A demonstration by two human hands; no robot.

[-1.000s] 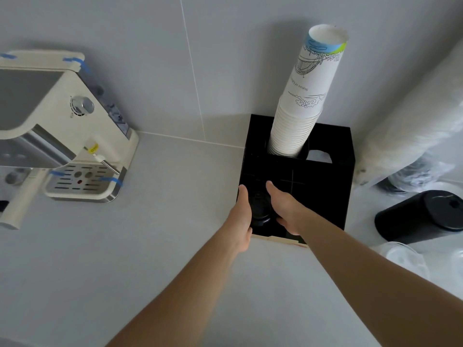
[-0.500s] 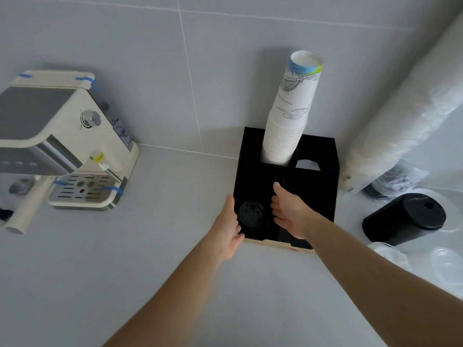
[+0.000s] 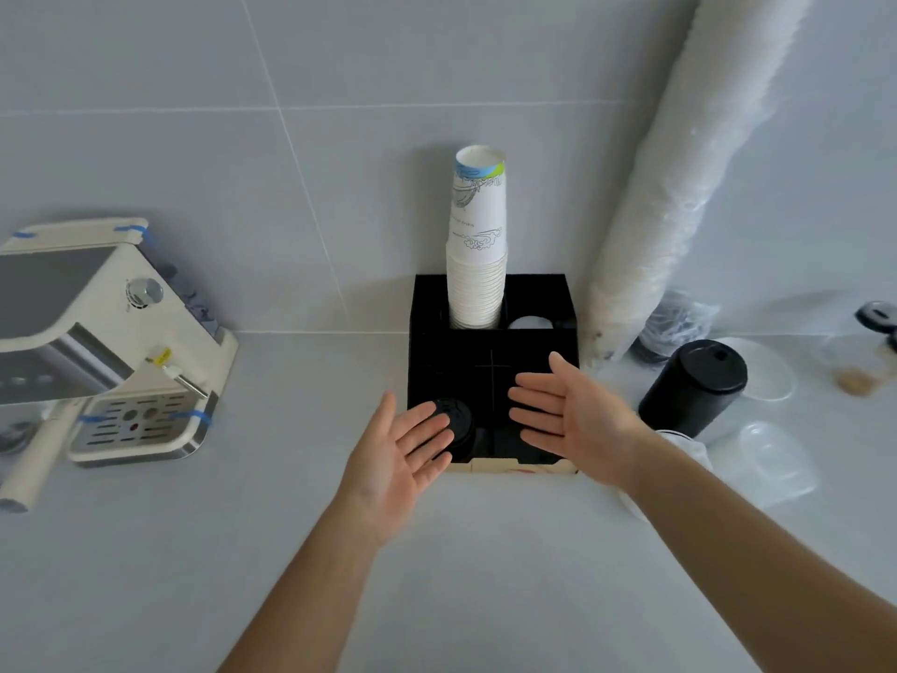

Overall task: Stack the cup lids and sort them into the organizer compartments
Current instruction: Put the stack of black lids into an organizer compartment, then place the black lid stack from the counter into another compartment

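We see our left hand (image 3: 398,459) spread open, palm turned inward, empty, its fingertips (image 3: 439,422) passing in front of a stack of black lids (image 3: 458,420) that stands in the front left compartment of the black organizer (image 3: 492,361). Whether the fingers touch the lids we cannot tell. Our right hand (image 3: 568,420) is likewise open and empty, palm facing the left one, held over the front right compartment; what lies in that compartment is lost in shadow and behind the hand.

The organizer stands on the grey table (image 3: 291,551) against the tiled wall. In its back left compartment rises a tall stack of white paper cups (image 3: 478,255); in the back right one we make out only a pale round shape (image 3: 530,323), too dim to name. A tan strip of cardboard (image 3: 514,466) shows along the organizer's front foot.

To the right lies a second black stack of lids (image 3: 694,391) on its side, and a long plastic-wrapped sleeve of white cups (image 3: 679,177) leans on the wall, its top cut off by the frame. Clear lids (image 3: 772,459) near the right forearm are hard to count. At the far left a cream coffee machine (image 3: 111,342) is partly cut off.
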